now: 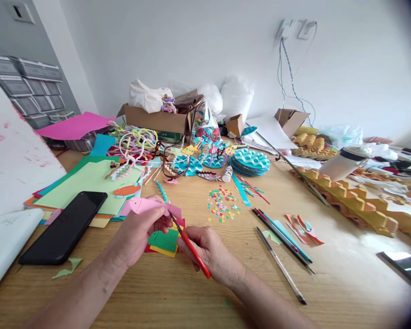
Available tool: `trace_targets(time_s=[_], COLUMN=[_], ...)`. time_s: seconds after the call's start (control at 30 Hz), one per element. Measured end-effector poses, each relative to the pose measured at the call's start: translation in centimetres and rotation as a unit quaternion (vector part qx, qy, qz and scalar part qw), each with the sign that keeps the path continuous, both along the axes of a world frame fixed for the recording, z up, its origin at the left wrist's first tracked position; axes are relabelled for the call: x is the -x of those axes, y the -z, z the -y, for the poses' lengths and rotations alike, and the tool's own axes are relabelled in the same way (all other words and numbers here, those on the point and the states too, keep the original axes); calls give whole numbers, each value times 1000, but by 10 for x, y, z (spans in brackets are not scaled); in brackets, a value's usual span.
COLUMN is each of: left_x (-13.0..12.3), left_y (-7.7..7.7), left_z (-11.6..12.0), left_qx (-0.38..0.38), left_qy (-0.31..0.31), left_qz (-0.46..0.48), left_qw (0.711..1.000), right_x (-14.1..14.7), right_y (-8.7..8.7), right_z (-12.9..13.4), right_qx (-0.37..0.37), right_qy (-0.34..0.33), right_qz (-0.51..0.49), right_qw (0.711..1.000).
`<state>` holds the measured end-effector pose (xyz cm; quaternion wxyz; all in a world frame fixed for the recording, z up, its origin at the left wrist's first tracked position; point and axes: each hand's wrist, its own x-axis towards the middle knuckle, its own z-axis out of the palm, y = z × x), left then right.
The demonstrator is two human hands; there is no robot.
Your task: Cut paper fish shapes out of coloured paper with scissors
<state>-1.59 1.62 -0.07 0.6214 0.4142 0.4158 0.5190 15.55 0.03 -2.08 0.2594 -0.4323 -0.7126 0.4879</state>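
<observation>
- While the left hand pinches pink paper between thumb and fingers, it extends to both sides of them.
- The end with 1 drawn eye points left, long axis crosswise.
- The right hand clasps red scissors, blades at the paper's right part.

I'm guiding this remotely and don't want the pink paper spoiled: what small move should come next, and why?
Probably one short snip with the red scissors at the right end of the pink paper: the left hand pinches the paper, the right hand holds the scissors, and the blades are at that end.
</observation>
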Motion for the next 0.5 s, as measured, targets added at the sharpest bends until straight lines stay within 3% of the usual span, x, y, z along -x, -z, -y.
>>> trace_targets(time_s=[0.5], left_x=[-3], left_y=[-4], left_z=[0], left_qx=[1], left_qy=[-2], left_qz=[1], left_qw=[1000], right_x=[-1], right_y=[0], right_z=[1], right_qx=[-21], right_qy=[-5], right_qz=[14], right_qw=[1000])
